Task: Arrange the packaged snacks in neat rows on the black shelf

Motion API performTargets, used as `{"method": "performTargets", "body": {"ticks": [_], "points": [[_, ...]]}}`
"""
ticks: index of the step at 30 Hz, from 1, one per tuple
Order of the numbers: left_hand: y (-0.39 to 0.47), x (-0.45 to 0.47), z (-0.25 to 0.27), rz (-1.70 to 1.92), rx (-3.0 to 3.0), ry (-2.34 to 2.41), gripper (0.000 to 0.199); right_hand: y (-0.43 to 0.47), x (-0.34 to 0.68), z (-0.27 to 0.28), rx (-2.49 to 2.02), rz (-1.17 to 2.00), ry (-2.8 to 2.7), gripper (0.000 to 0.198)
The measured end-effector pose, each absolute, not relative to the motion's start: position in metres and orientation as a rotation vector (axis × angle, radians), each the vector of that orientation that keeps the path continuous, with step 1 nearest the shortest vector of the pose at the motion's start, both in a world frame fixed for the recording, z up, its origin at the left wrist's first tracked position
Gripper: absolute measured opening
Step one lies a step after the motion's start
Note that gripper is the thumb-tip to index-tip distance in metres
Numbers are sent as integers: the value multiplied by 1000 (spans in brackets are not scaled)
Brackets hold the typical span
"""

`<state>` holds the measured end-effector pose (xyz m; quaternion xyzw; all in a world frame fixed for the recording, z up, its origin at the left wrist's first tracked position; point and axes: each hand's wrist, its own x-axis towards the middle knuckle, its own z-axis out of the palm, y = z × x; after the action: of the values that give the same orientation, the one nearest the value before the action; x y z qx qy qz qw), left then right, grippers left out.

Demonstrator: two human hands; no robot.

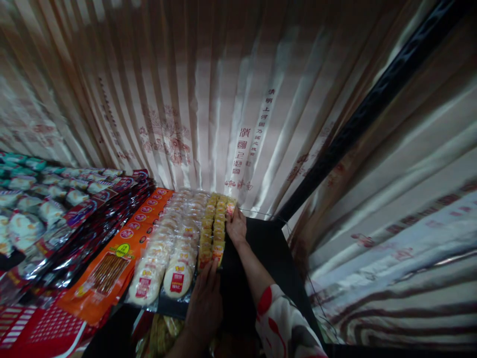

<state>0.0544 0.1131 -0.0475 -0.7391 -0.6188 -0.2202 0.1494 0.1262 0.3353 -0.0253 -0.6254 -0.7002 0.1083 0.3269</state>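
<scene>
My right hand point(236, 224) reaches to the far end of a row of small yellow snack packets point(212, 229) and touches the last packets there. My left hand point(204, 303) lies flat against the near end of the same row, beside the front round white cake packs point(175, 248). Neither hand lifts anything; the fingers press against the packets. The row stands on a dark table surface point(268, 248).
Orange packets of dried sticks point(119, 261) lie left of the white cakes, then dark red and silver packs point(78, 214) further left. Red packaging point(33, 328) sits at the bottom left. A striped satin curtain point(208, 99) hangs behind and to the right.
</scene>
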Motion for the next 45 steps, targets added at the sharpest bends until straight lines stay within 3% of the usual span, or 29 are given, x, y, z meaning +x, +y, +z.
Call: {"method": "performTargets", "body": {"ticks": [21,33,39,45], "points": [[111,54,-46,-714,-2115,-1848,37,343,130,-28,-1553,337,-1834,50],[110,52,-48,-756,-2110,-1813,31,327,141,-25,-1583,406,-1698,61],[107,48,-38,-795,-2209,-1855,31,276,148,-18,-1467,428,-1553,48],[105,43,-24,-918,-2240,-1860,32,160,152,-12,-1266,622,-1464,41]]}}
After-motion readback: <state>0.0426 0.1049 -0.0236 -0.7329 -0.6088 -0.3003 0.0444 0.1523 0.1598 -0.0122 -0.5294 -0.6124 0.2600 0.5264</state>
